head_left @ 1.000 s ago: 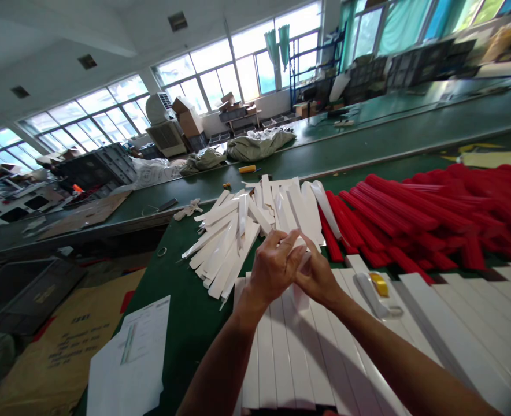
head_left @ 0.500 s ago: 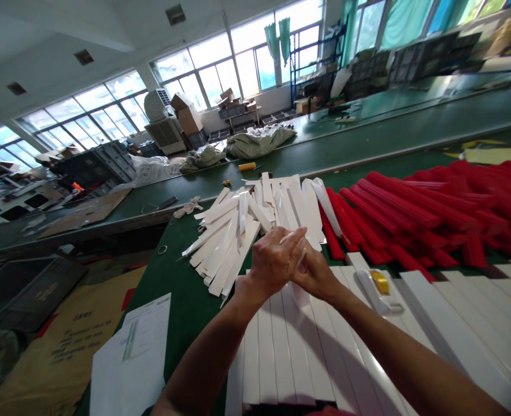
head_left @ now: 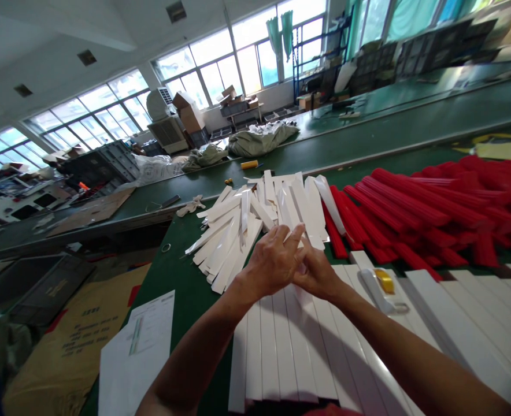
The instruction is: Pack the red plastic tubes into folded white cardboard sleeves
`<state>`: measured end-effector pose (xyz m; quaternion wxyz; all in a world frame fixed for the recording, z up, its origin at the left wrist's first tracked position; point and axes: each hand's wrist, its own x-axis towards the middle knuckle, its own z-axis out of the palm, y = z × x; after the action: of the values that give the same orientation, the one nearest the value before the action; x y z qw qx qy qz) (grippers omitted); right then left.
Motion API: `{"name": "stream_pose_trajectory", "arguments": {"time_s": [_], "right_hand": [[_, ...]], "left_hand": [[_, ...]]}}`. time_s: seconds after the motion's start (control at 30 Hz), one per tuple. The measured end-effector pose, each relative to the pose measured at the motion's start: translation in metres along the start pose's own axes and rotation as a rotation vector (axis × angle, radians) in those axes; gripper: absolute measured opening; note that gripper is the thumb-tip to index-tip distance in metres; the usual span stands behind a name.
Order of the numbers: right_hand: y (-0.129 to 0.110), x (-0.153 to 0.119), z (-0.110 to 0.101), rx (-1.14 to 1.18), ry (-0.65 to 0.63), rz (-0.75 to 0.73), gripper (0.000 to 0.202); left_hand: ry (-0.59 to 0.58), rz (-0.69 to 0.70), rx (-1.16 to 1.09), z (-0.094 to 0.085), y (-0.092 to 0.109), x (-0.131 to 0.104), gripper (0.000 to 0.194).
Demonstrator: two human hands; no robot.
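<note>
My left hand [head_left: 273,257] and my right hand [head_left: 315,270] meet above a row of long white boxes [head_left: 281,346]. Both are closed around a thin white piece, mostly hidden by the fingers; a pale part of it shows below them. Behind my hands lies a loose pile of flat white strips [head_left: 229,231]. Red ribbed bundles [head_left: 403,202] are heaped to the right. A tape dispenser with a yellow roll [head_left: 384,283] rests on the white boxes, right of my right hand.
A printed sheet [head_left: 138,352] lies at the left edge of the green table [head_left: 181,289]. Beyond is a long green bench [head_left: 346,147] with a grey-green sack [head_left: 262,141] and a yellow cylinder [head_left: 250,164]. A brown sack and a dark crate [head_left: 51,283] stand at lower left.
The view has shifted slightly. My hands stay together, with my left hand's fingers a little more raised, and less of the white piece shows between them.
</note>
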<state>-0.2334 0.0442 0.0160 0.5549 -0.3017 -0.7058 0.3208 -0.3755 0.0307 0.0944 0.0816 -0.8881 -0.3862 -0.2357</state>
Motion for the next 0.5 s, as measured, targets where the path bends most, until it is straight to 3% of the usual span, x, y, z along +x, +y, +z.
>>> {"name": "stream_pose_trajectory", "arguments": {"time_s": [0.17,0.4,0.5], "right_hand": [[0.004,-0.001,0.004,-0.163,-0.072,-0.080,0.064],[-0.001,0.003,0.006,-0.191,-0.117,-0.045,0.056],[-0.001,0.000,0.009,-0.197,-0.076,-0.017,0.067]], "left_hand": [[-0.026,-0.012,-0.186,-0.007,-0.009,-0.007,0.047],[0.007,-0.043,-0.128,-0.004,-0.013,-0.005,0.047],[0.014,-0.024,-0.132,-0.004,-0.012,-0.005,0.046]]}}
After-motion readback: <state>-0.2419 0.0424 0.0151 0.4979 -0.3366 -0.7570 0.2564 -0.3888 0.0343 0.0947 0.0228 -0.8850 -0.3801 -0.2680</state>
